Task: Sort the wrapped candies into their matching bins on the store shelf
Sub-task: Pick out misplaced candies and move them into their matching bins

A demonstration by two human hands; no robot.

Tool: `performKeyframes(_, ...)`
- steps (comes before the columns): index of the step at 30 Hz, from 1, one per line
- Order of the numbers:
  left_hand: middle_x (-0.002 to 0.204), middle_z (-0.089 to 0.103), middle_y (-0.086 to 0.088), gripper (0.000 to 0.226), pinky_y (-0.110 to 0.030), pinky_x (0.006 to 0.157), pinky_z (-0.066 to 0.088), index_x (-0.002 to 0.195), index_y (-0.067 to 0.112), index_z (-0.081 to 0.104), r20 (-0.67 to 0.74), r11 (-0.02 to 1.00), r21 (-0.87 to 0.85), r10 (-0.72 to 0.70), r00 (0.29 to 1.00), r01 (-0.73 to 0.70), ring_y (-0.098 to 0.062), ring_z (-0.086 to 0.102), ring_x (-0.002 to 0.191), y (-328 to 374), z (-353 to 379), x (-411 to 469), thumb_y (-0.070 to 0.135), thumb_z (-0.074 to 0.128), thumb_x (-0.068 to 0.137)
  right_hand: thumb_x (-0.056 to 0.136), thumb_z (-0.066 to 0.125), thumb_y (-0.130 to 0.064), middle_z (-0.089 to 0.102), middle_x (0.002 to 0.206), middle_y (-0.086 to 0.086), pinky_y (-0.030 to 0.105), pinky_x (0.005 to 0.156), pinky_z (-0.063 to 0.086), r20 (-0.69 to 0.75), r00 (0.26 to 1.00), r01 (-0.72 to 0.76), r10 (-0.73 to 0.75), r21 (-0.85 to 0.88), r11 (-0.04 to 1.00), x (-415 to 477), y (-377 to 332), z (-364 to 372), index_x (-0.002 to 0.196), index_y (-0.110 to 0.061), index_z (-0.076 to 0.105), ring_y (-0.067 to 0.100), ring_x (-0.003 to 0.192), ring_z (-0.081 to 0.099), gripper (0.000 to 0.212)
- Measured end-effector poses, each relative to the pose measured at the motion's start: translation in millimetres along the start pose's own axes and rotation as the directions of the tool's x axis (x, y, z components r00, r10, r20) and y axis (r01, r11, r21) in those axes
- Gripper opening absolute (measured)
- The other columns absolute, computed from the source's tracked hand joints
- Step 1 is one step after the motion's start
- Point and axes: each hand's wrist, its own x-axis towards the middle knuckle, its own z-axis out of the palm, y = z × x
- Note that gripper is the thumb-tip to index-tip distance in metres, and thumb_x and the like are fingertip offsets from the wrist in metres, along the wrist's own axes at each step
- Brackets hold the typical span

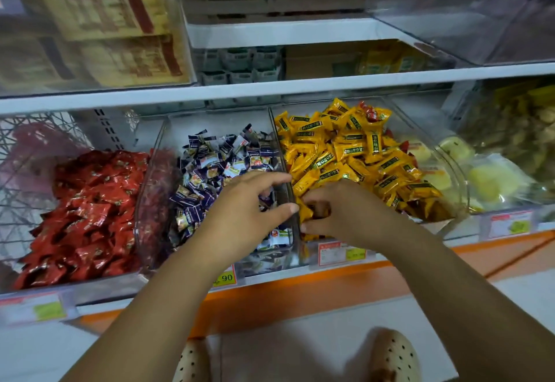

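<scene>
left grip hovers open above purple candies, just left of the yellow bin; right grip clutches yellow candies in that bin's near corner.

we stand in a shop: white shelf boards in tiers, clear bins heaped with red candies, purple-and-white candies and yellow candies, printed price tags along the orange shelf edge, boxed goods stacked above.
</scene>
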Motion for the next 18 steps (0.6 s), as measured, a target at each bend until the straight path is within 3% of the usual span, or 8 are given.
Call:
performKeyframes(2, 0.116, 0.047, 0.018, 0.044, -0.030, 0.096, 0.043, 0.128, 0.044, 0.052, 0.013, 1.000, 0.008, 0.002, 1.000, -0.002, -0.004, 0.048, 0.108, 1, 3, 2, 0.041, 0.066, 0.085, 0.084, 0.069, -0.041, 0.057, 0.076, 0.000, 0.028, 0.059, 0.037, -0.042, 0.999, 0.002, -0.001, 0.006, 1.000, 5, 1, 1, 0.079, -0.018, 0.063, 0.015, 0.070, 0.050, 0.023)
performKeyframes(3, 0.116, 0.046, 0.019, 0.045, -0.029, 0.096, 0.043, 0.128, 0.045, 0.051, 0.014, 1.000, 0.008, -0.001, 1.000, 0.000, -0.003, 0.048, 0.108, 1, 3, 3, 0.040, 0.066, 0.086, 0.085, 0.068, -0.039, 0.052, 0.068, 0.001, 0.029, 0.056, 0.034, -0.062, 0.997, -0.030, 0.034, 0.072, 0.997, 7, 3, -1, 0.067, -0.017, 0.054, 0.014, 0.062, 0.046, 0.032)
performKeyframes(6, 0.118, 0.045, 0.021, 0.046, -0.024, 0.091, 0.042, 0.128, 0.045, 0.051, -0.001, 1.000, -0.005, -0.005, 1.000, 0.005, 0.004, 0.048, 0.103, 1, 3, 6, 0.038, 0.066, 0.086, 0.088, 0.066, -0.037, 0.037, 0.054, -0.003, 0.027, 0.051, 0.026, -0.230, 0.962, -0.095, 0.146, 0.217, 0.971, 11, 13, -15, 0.054, -0.018, 0.038, 0.009, 0.050, 0.033, 0.048)
performKeyframes(10, 0.121, 0.046, 0.022, 0.044, -0.020, 0.087, 0.041, 0.126, 0.044, 0.054, -0.003, 1.000, -0.017, 0.006, 1.000, -0.006, 0.011, 0.047, 0.103, -2, 3, 9, 0.038, 0.068, 0.084, 0.088, 0.065, -0.037, 0.040, 0.051, -0.010, 0.015, 0.050, 0.028, -0.454, 0.864, -0.116, 0.219, 0.243, 0.963, 21, 24, -14, 0.061, -0.022, 0.049, 0.001, 0.048, 0.044, 0.035)
performKeyframes(12, 0.119, 0.046, 0.023, 0.044, -0.018, 0.084, 0.040, 0.126, 0.044, 0.055, 0.001, 1.000, -0.016, 0.007, 1.000, -0.007, 0.011, 0.047, 0.103, -3, 2, 10, 0.039, 0.068, 0.084, 0.086, 0.068, -0.037, 0.047, 0.062, -0.011, 0.021, 0.059, 0.034, -0.547, 0.803, -0.122, 0.238, 0.239, 0.963, 24, 23, -9, 0.094, -0.017, 0.060, 0.002, 0.060, 0.047, 0.022)
performKeyframes(14, 0.116, 0.045, 0.025, 0.045, -0.015, 0.082, 0.039, 0.126, 0.044, 0.055, -0.002, 1.000, -0.018, 0.007, 1.000, -0.007, 0.012, 0.046, 0.103, -4, 2, 10, 0.040, 0.068, 0.084, 0.084, 0.071, -0.033, 0.050, 0.070, -0.010, 0.026, 0.060, 0.037, -0.576, 0.777, -0.125, 0.255, 0.257, 0.958, 21, 18, -7, 0.109, -0.021, 0.050, 0.009, 0.067, 0.051, 0.035)
performKeyframes(16, 0.112, 0.044, 0.027, 0.044, -0.012, 0.079, 0.038, 0.125, 0.045, 0.055, -0.009, 1.000, -0.016, 0.007, 1.000, -0.007, 0.013, 0.046, 0.101, -4, 2, 9, 0.040, 0.068, 0.083, 0.085, 0.070, -0.030, 0.054, 0.071, -0.009, 0.029, 0.063, 0.044, -0.502, 0.851, -0.086, 0.155, 0.158, 0.984, 15, 9, -9, 0.098, -0.025, 0.048, 0.012, 0.071, 0.056, 0.026)
performKeyframes(18, 0.109, 0.043, 0.029, 0.044, -0.012, 0.077, 0.038, 0.125, 0.045, 0.055, -0.013, 1.000, -0.009, 0.009, 1.000, -0.009, 0.013, 0.046, 0.098, -3, 2, 9, 0.039, 0.068, 0.084, 0.087, 0.067, -0.030, 0.059, 0.075, -0.010, 0.027, 0.067, 0.046, -0.335, 0.939, -0.063, 0.076, 0.048, 0.997, 8, 4, -6, 0.090, -0.026, 0.053, 0.012, 0.076, 0.059, 0.015)
